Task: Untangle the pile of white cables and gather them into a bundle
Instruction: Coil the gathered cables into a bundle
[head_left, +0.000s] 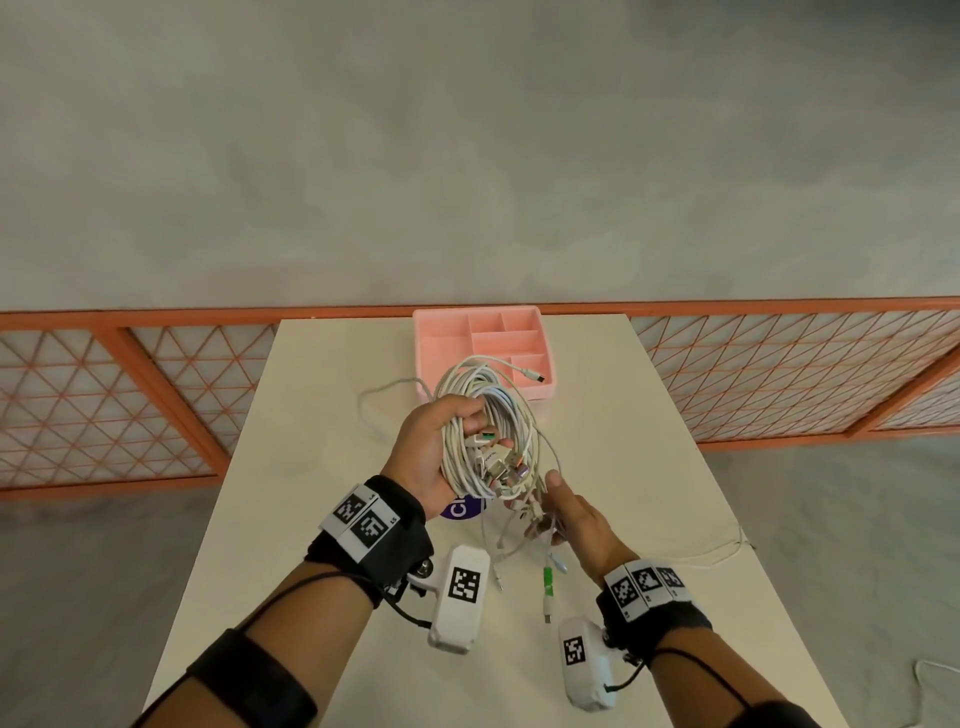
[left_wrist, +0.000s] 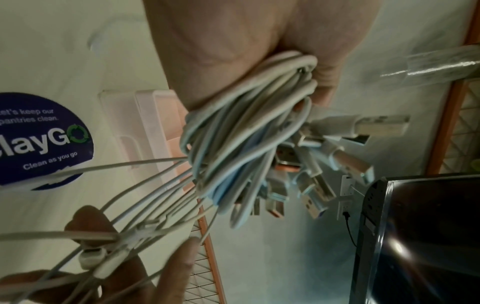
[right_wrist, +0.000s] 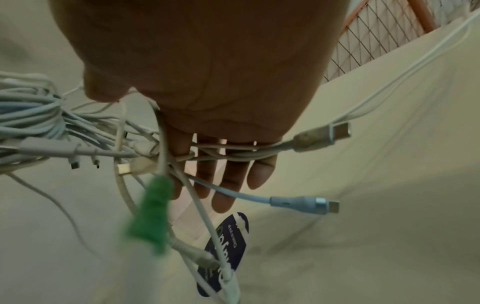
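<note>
My left hand (head_left: 436, 452) grips a coil of white cables (head_left: 498, 410) above the white table (head_left: 311, 467). In the left wrist view the coil (left_wrist: 233, 133) passes through my left hand (left_wrist: 221, 51), and several USB plugs (left_wrist: 376, 125) stick out beside it. Loose cable ends run from the coil down to my right hand (head_left: 571, 514). In the right wrist view they lie tangled across its straight fingers (right_wrist: 228, 185). A green plug (right_wrist: 153, 216) and a blue-grey plug (right_wrist: 303, 203) hang from that tangle.
A pink compartment tray (head_left: 441, 343) stands at the table's far edge; one plug end (head_left: 535, 375) reaches over it. A loose cable (head_left: 374, 400) lies left of the tray, another (head_left: 717, 553) near the right edge. A purple sticker (head_left: 462, 509) sits under my hands. Orange mesh fencing (head_left: 104, 389) runs behind the table.
</note>
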